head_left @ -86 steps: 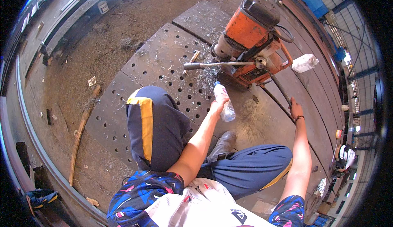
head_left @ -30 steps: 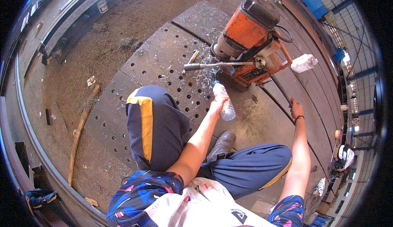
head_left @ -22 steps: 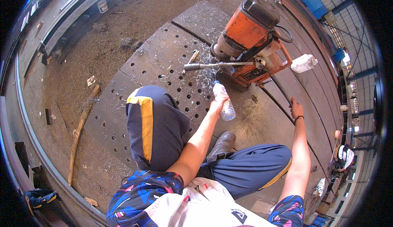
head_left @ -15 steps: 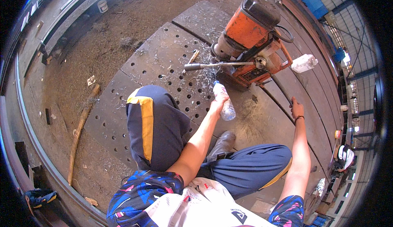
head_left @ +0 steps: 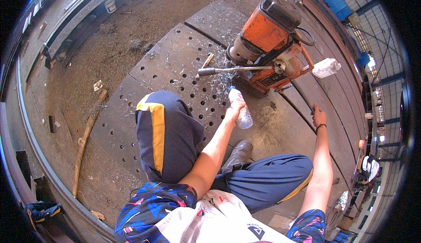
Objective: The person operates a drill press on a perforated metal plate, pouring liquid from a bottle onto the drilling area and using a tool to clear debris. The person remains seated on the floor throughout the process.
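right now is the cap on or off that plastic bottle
On: a blue cap shows at the far end of the clear plastic bottle in the left hand.

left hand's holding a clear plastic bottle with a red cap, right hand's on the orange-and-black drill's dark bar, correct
The cap is blue, not red, in the head view; the left hand does hold the clear plastic bottle, the right hand the dark bar of the orange-and-black drill.

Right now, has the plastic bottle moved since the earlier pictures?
No, not noticeably in any direction: against the holed metal plate, the plastic bottle in the left hand sits where it was.
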`<state>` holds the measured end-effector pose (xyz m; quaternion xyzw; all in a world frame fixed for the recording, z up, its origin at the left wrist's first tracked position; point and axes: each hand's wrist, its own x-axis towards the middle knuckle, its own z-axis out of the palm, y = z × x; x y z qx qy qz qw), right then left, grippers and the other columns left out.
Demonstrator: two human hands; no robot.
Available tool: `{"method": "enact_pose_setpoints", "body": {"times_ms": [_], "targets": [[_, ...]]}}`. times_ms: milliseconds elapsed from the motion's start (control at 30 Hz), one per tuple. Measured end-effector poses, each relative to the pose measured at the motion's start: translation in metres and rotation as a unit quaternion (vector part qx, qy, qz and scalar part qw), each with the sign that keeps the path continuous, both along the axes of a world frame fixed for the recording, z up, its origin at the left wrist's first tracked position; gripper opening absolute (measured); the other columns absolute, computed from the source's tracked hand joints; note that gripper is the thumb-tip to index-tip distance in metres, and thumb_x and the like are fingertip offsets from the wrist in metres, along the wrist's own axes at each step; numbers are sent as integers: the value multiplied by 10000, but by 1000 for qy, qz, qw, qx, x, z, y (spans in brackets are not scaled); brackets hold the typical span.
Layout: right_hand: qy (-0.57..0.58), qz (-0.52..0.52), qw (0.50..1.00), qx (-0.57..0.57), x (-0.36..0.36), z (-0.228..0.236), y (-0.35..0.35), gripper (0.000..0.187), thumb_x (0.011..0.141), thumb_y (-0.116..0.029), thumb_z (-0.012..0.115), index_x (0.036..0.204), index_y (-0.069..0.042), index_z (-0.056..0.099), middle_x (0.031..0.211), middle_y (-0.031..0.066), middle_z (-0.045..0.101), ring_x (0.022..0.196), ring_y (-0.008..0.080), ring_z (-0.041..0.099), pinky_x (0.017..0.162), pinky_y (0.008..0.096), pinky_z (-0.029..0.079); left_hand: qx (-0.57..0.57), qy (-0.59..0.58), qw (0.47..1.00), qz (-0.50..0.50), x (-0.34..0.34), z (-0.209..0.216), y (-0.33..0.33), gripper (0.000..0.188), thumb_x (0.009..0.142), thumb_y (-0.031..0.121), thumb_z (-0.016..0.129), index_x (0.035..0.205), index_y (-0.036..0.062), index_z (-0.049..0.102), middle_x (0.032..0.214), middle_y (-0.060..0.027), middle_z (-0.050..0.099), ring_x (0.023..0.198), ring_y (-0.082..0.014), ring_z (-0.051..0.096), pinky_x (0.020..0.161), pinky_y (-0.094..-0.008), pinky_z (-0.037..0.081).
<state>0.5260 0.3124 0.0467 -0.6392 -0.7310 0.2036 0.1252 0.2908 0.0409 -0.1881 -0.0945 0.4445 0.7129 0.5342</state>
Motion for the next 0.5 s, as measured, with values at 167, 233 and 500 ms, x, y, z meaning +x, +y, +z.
{"method": "enact_pose_setpoints", "body": {"times_ms": [167, 233, 500], "targets": [[10, -2, 1000, 5, -1, -1, -2, 597, 869, -602, 546, 669, -45, 627, 483, -26, 423, 375, 81, 344, 380, 272, 224, -32, -16, 999, 0, -2, 8, -3, 558, 748, 344, 751, 1160, -5, 610, 1072, -110, 661, 960, -224, 635, 828, -385, 493], [12, -4, 1000, 7, 1, -1, -1, 595, 870, -599, 546, 668, -44, 628, 482, -27, 420, 374, 81, 338, 381, 273, 219, -18, -13, 1000, 2, -1, 12, -4, 593, 747, 338, 755, 1177, -31, 582, 1066, -123, 658, 935, -226, 644, 810, -380, 502], [5, -1, 1000, 28, -2, -1, 1, 592, 874, -583, 555, 680, -31, 647, 489, -17, 441, 387, 83, 363, 385, 272, 239, -11, -15, 1000, 10, -3, 8, -4, 611, 746, 333, 764, 1183, -46, 567, 1047, -131, 660, 873, -232, 661, 767, -384, 522]]}}
